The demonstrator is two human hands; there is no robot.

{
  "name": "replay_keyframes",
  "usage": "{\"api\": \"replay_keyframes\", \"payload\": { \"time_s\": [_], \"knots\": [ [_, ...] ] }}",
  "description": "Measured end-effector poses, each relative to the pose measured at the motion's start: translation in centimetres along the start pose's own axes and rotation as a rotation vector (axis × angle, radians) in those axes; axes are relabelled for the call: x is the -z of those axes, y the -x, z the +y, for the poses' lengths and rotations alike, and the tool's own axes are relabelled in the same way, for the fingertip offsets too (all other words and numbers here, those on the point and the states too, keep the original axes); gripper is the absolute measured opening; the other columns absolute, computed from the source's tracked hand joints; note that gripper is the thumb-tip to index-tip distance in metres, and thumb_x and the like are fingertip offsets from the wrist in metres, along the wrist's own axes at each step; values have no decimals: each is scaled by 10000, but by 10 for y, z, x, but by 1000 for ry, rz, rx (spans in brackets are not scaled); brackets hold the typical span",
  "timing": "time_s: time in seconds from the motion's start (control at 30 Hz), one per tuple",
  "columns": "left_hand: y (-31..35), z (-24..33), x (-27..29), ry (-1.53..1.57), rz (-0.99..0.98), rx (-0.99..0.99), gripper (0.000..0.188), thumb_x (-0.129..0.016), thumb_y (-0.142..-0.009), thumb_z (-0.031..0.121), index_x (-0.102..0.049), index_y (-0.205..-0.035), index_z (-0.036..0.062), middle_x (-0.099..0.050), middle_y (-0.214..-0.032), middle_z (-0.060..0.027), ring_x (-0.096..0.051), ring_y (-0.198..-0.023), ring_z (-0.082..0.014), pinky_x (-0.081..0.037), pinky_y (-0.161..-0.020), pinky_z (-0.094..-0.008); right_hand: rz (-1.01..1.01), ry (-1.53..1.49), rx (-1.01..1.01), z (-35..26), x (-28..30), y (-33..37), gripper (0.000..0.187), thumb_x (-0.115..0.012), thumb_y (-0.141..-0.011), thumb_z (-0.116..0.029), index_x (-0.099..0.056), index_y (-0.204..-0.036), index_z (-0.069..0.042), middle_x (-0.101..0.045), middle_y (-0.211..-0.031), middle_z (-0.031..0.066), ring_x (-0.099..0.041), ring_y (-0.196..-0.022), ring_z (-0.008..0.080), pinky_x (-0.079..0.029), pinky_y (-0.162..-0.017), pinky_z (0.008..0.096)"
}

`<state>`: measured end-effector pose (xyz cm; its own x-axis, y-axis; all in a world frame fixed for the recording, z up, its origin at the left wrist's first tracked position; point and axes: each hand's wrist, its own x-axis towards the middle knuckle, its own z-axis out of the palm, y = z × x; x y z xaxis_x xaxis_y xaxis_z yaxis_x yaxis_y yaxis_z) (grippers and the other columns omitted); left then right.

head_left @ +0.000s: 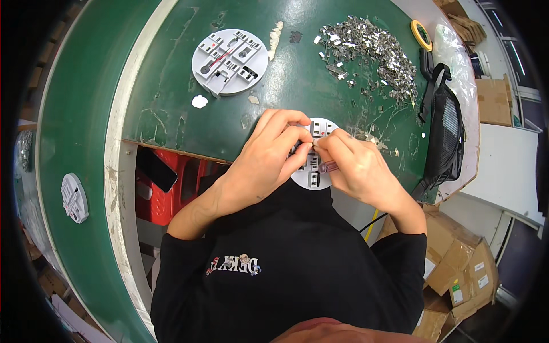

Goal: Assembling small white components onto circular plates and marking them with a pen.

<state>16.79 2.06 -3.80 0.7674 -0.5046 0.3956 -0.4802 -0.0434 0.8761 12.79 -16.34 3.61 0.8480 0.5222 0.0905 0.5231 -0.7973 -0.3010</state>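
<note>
A round white plate with black slots and small raised housings (314, 179) is at the table's near edge, close to my body, partly hidden by my hands. My left hand (267, 150) lies over its left side, thumb and fingers closed in a pinch near the plate's middle. Opposite it, my right hand (359, 166) pinches at the same spot, and its fingertips nearly meet the left ones. A reddish, stick-like tool (328, 167) is tucked in the right hand's curled fingers. Whatever small part the fingertips pinch is hidden.
A similar round plate with a red wire (230, 62) lies farther back on the green table (171, 108). Many small metal clips (372, 54) are heaped at the right, near a yellow tape roll (421, 35) and black bag (445, 131). Another plate (74, 198) sits on the left green strip.
</note>
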Motion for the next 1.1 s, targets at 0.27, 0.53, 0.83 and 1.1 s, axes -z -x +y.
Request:
{"api": "replay_keyframes", "payload": {
  "time_s": [0.27,0.53,0.83,1.1],
  "knots": [
    [1,-3,6,-46,-89,-5,383,-740,-816,126,-596,-1152,13,-541,-1311,-137,-510,-1162,-304,-429,-989,-369,64,-383,-293,3,15,-8,221,-630,-813,83,-489,-691,-35,-541,-643,90,-446,-494,205,-416,-479,334],
    [7,6,2,-286,-233,-88,1012,-823,-713,394,-336,-1425,-136,-390,-1453,-293,-358,-1391,-421,-294,-1173,-487,585,-1862,-90,7,-1,-34,296,-476,-921,-5,-455,-630,-56,-477,-538,69,-354,-465,124,-316,-472,254],
    [9,6,3,-313,-235,-109,1003,-811,-713,392,-347,-1411,-158,-384,-1458,-299,-353,-1399,-414,-280,-1185,-490,476,-1540,-81,1,-15,-35,348,-395,-941,-83,-385,-594,-109,-378,-488,31,-223,-436,115,-269,-430,273],
    [6,-1,0,-292,-214,-128,1013,-823,-702,381,-342,-1422,-145,-395,-1446,-295,-367,-1386,-414,-283,-1183,-489,468,-1366,19,11,-14,-29,289,-456,-883,-107,-389,-602,-120,-358,-483,22,-210,-415,121,-249,-418,300]
  ]
}}
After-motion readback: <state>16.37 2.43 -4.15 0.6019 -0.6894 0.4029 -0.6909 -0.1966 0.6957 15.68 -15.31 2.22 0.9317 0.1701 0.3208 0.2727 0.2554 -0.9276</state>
